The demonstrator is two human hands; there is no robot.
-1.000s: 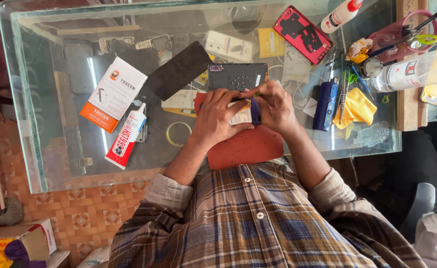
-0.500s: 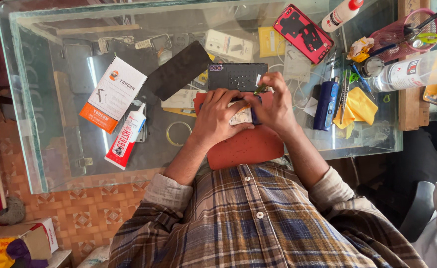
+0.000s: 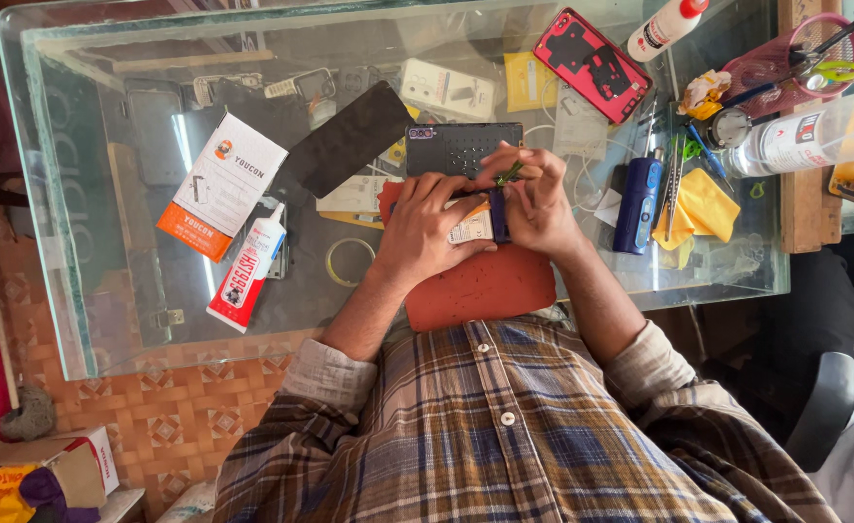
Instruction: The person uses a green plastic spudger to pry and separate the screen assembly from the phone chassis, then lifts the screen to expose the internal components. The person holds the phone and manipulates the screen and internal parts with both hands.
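A glass tabletop (image 3: 88,291) carries a red mat (image 3: 485,291) at its near edge, a white-and-orange box (image 3: 221,184), a glue tube (image 3: 248,266), a black panel (image 3: 349,138), a red phone back (image 3: 591,63), a blue tool (image 3: 637,203) and a yellow cloth (image 3: 706,205).

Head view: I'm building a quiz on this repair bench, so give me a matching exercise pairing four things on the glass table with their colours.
Things:
1. glue tube
2. back cover
3. cloth
4. mat

Colours:
A. yellow
B. orange-red, plain
C. white and red
D. red with black patches

Pairs: 1-C, 2-D, 3-A, 4-B

The left hand and right hand work above the mat, on the glass table.
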